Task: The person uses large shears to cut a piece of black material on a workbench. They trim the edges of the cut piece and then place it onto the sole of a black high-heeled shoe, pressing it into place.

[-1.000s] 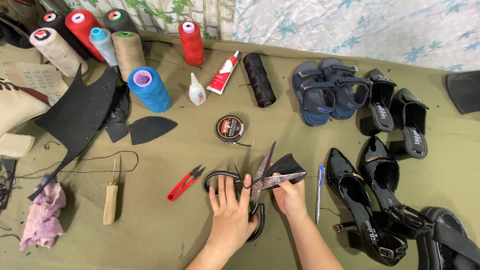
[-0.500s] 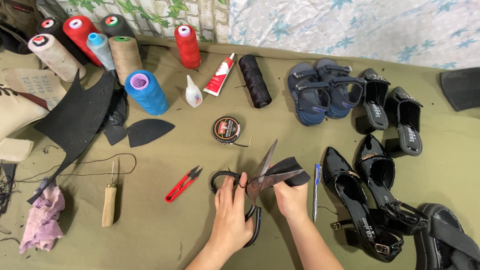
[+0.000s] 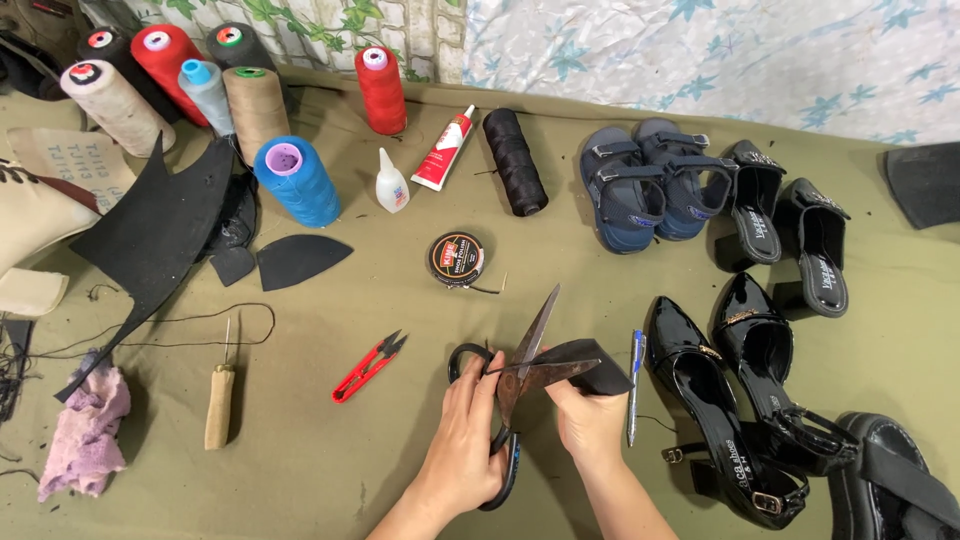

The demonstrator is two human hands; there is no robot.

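My left hand (image 3: 468,440) grips the black handles of large scissors (image 3: 528,352). Their blades are spread, one pointing up and one lying to the right. My right hand (image 3: 590,420) pinches a small black piece of sheet material (image 3: 598,372), and the lower blade lies across that piece. Both hands are low in the middle of the olive-green cloth (image 3: 330,450). A blue pen (image 3: 634,385) lies just right of my right hand, and red thread snips (image 3: 368,367) lie to the left.
Thread cones (image 3: 296,182) and black sheet offcuts (image 3: 160,235) fill the back left. Glue tube (image 3: 441,150), small glue bottle (image 3: 391,184), black spool (image 3: 515,162) and round tin (image 3: 457,260) sit mid-back. Blue sandals (image 3: 650,185) and black heels (image 3: 720,400) lie right. An awl (image 3: 220,400) and pink rag (image 3: 88,430) lie left.
My hands, the scissors and the black piece stay almost in place. The view has shifted only slightly.
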